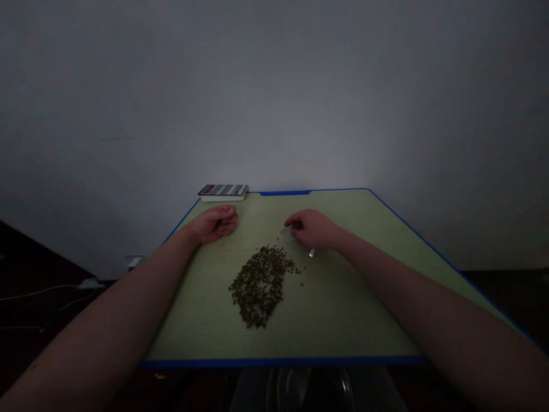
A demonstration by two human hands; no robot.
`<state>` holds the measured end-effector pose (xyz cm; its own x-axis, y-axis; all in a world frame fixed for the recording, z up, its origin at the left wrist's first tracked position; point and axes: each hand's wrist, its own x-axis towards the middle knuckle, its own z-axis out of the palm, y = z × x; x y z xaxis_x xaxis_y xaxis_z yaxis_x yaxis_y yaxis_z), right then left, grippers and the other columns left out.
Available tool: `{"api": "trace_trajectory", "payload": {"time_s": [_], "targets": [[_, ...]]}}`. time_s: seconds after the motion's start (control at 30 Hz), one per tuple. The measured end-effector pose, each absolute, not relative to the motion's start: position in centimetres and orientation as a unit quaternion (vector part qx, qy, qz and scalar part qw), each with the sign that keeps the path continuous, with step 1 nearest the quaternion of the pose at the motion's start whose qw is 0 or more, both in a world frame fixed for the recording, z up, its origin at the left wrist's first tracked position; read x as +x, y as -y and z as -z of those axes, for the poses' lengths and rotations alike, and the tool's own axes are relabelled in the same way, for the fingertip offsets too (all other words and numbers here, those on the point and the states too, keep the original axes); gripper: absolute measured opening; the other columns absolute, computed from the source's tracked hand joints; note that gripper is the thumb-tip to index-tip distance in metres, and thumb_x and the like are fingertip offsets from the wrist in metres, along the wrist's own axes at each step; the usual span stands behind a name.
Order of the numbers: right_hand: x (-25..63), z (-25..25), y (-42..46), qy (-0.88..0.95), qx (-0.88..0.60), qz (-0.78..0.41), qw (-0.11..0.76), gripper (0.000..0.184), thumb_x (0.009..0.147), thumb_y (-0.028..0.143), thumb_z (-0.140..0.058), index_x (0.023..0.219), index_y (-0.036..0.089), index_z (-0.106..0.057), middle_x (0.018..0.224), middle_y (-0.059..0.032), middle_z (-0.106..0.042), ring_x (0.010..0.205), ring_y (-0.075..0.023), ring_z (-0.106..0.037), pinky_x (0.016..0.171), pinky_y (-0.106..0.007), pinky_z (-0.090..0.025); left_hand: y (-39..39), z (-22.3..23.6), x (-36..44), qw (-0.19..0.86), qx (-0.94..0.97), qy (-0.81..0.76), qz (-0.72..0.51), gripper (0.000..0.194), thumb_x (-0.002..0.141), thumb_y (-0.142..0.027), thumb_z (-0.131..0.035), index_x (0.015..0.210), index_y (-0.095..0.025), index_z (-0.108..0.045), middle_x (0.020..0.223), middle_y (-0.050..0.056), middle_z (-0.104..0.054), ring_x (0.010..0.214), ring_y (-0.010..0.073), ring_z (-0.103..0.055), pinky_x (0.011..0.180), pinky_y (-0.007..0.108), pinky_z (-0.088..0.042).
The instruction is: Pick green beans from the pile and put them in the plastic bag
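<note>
A pile of small dark green beans point(260, 283) lies in the middle of a pale green table point(343, 309) with a blue rim. My left hand point(214, 222) rests on the table at the far left, palm up with the fingers curled in, and nothing shows in it. My right hand point(312, 228) hovers just beyond the pile's far end, fingers pinched round a thin pale tool point(311, 252) whose end sticks out under the hand.
A phone point(223, 190) with a striped screen lies at the table's far left corner against the grey wall. White cables point(64, 289) run over the dark floor at the left. Something glassy point(300, 389) sits below the table's near edge.
</note>
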<state>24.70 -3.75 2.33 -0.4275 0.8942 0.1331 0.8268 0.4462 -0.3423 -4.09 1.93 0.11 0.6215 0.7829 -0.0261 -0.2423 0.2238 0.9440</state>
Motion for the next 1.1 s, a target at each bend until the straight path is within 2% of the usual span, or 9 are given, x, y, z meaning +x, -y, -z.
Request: {"api": "trace_trajectory", "payload": {"time_s": [0.1, 0.2, 0.4, 0.47, 0.57, 0.67, 1.1], "targets": [[24.4, -2.1, 3.6, 0.831, -0.522, -0.1, 0.163, 0.037, 0.08, 0.013, -0.048, 0.112, 0.014, -0.066, 0.113, -0.0111, -0.067, 0.102, -0.0217, -0.06, 0.091, -0.032, -0.043, -2.0, -0.1, -4.1, 0.741, 0.515, -0.26, -0.344, 0.027, 0.072, -0.021, -0.066, 0.062, -0.015, -0.041, 0.053, -0.006, -0.03, 0.039, 0.0039, -0.031, 0.035, 0.015, -0.021], [23.8, -1.9, 3.8, 0.842, -0.504, -0.107, 0.162, 0.037, 0.082, 0.013, -0.046, 0.114, 0.015, -0.065, 0.117, -0.0093, -0.065, 0.105, -0.0205, -0.059, 0.093, -0.031, -0.041, -2.1, 0.0, -4.1, 0.742, 0.515, -0.26, -0.342, 0.028, 0.072, -0.021, -0.066, 0.062, -0.015, -0.041, 0.053, -0.006, -0.03, 0.039, 0.0039, -0.031, 0.035, 0.015, -0.021], [24.7, -3.0, 4.8, 0.858, -0.473, -0.142, 0.141, 0.034, 0.075, 0.016, -0.054, 0.106, 0.015, -0.068, 0.094, -0.007, -0.072, 0.083, -0.0165, -0.064, 0.074, -0.024, -0.046, -2.1, 0.1, -4.0, 0.741, 0.516, -0.257, -0.343, 0.028, 0.071, -0.021, -0.067, 0.063, -0.015, -0.041, 0.053, -0.006, -0.031, 0.04, 0.0038, -0.032, 0.035, 0.015, -0.021], [26.0, -3.8, 5.5, 0.847, -0.498, -0.153, 0.107, 0.034, 0.071, 0.014, -0.055, 0.101, 0.014, -0.069, 0.09, -0.0078, -0.072, 0.077, -0.0165, -0.064, 0.067, -0.024, -0.046, -2.0, 0.1, -4.1, 0.74, 0.518, -0.256, -0.344, 0.029, 0.071, -0.021, -0.067, 0.062, -0.015, -0.041, 0.053, -0.005, -0.031, 0.04, 0.0038, -0.032, 0.035, 0.015, -0.02], [27.6, -4.7, 6.6, 0.843, -0.51, -0.174, -0.001, 0.035, 0.063, 0.011, -0.055, 0.094, 0.015, -0.07, 0.083, -0.0068, -0.071, 0.069, -0.0165, -0.062, 0.058, -0.023, -0.043, -1.9, 0.0, -4.1, 0.739, 0.519, -0.259, -0.342, 0.028, 0.072, -0.021, -0.066, 0.062, -0.015, -0.041, 0.053, -0.005, -0.032, 0.039, 0.0036, -0.031, 0.035, 0.014, -0.019], [28.1, -5.0, 7.2, 0.836, -0.504, -0.205, -0.067, 0.037, 0.062, 0.011, -0.053, 0.094, 0.016, -0.069, 0.08, -0.0057, -0.071, 0.065, -0.0162, -0.062, 0.055, -0.023, -0.041, -1.9, 0.0, -4.1, 0.736, 0.518, -0.261, -0.348, 0.028, 0.071, -0.021, -0.067, 0.062, -0.015, -0.041, 0.052, -0.006, -0.032, 0.039, 0.0035, -0.03, 0.035, 0.015, -0.019], [26.2, -4.5, 8.3, 0.866, -0.47, -0.168, -0.031, 0.033, 0.065, 0.015, -0.052, 0.092, 0.019, -0.07, 0.087, -0.0067, -0.071, 0.072, -0.0177, -0.062, 0.059, -0.025, -0.041, -2.0, 0.1, -4.0, 0.737, 0.517, -0.262, -0.346, 0.03, 0.07, -0.021, -0.068, 0.061, -0.015, -0.04, 0.052, -0.006, -0.03, 0.039, 0.0034, -0.03, 0.035, 0.015, -0.018]]}}
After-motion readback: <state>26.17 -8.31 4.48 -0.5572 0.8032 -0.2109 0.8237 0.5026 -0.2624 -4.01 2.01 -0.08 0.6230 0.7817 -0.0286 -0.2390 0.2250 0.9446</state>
